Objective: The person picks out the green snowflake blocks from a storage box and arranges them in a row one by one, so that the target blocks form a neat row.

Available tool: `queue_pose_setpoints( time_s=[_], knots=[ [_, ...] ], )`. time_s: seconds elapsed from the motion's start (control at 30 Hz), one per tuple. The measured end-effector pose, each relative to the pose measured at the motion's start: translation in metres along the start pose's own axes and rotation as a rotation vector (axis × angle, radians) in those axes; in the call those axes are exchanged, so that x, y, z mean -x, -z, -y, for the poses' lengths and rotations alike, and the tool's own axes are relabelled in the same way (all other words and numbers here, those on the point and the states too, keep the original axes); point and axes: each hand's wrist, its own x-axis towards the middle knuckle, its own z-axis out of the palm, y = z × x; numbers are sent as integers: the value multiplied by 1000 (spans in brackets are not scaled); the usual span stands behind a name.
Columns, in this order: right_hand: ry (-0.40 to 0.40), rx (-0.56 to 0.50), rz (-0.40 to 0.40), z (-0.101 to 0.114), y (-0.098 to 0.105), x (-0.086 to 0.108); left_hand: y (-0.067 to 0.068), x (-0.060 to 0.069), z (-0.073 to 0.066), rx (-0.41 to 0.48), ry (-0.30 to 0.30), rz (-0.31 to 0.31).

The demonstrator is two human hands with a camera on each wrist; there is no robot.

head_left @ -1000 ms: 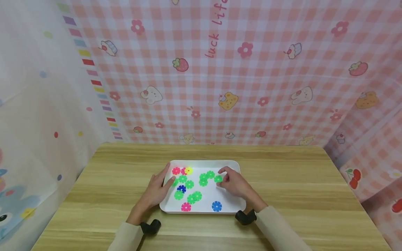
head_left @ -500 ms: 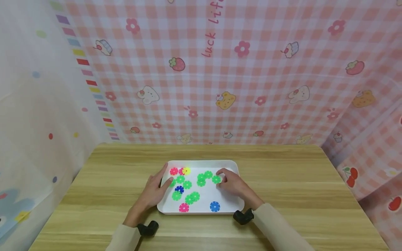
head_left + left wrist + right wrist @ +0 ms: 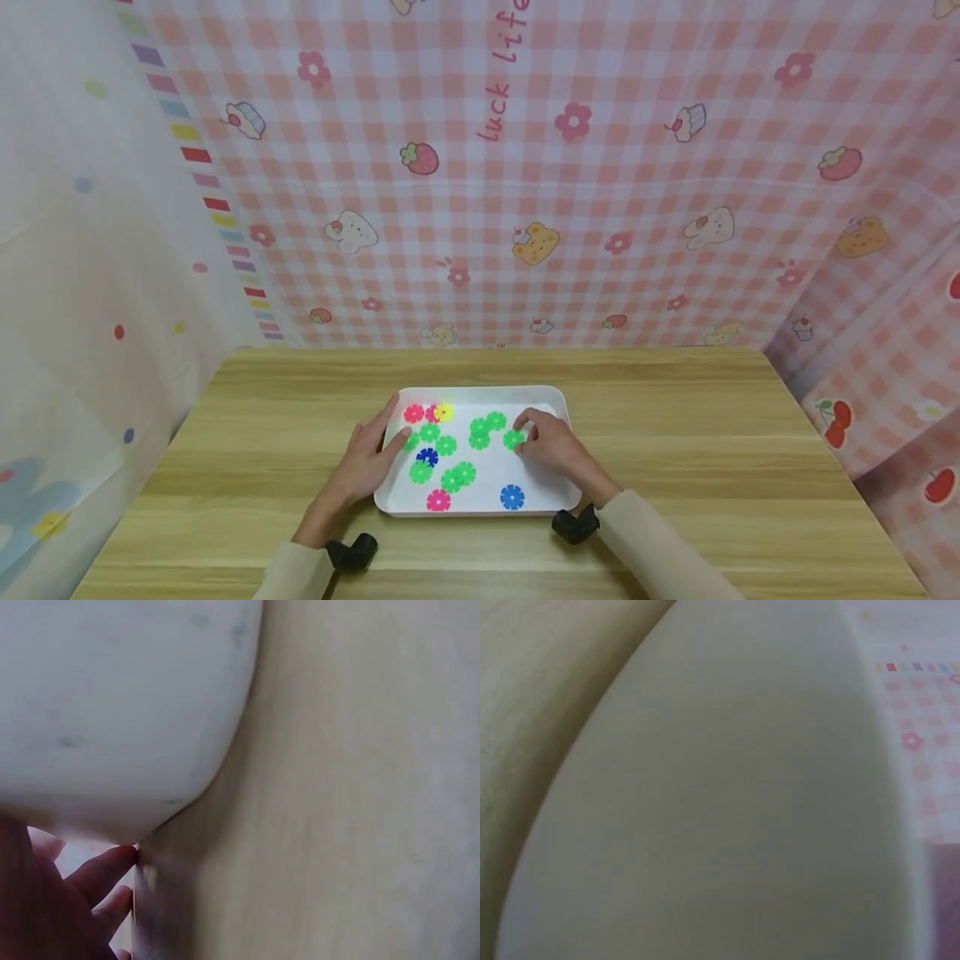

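Note:
A white tray (image 3: pixel 491 508) lies on the table, holding several notched plastic interlocking discs. On its left side my left hand (image 3: pixel 366 462) grips the wall, thumb over the rim inside and fingers along the outside. The left wrist view shows those fingers (image 3: pixel 105 874) against the tray's outer wall. My right hand (image 3: pixel 555 442) reaches over the right side, thumb and forefinger curled about a green interlocking disc (image 3: pixel 513 440), which they pinch at its edge. The right wrist view has mostly the tray's blurred outer wall (image 3: pixel 727 780); the fingertips are hidden there.
Other green discs (image 3: pixel 480 433) lie in the tray, some overlapping. A yellow disc (image 3: pixel 444 412), pink discs (image 3: pixel 438 500), a dark blue disc (image 3: pixel 427 457) and a blue disc (image 3: pixel 512 497) lie there too. The wooden table (image 3: pixel 675 433) ends at a checked curtain (image 3: pixel 570 183).
The head view has shifted slightly. Against the other discs, the green disc at my right fingers has come a little nearer to me. My left hand keeps its place on the tray.

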Motion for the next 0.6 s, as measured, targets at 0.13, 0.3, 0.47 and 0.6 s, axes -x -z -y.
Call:
queue_pose_setpoints(
  time_s=[0.13,0.3,0.47,0.6],
  knots=[
    [-6,4,-4,0,-1,0,-1,0,0,8,-4,-5],
    [-20,2,-5,0,-3,1,-2,1,1,14,-3,1],
    [-6,-9,-14,0,-4,1,-1,-1,2,33,6,5],
    [19,-6,-19,1,-3,1,0,-3,3,56,6,9]
  ],
)
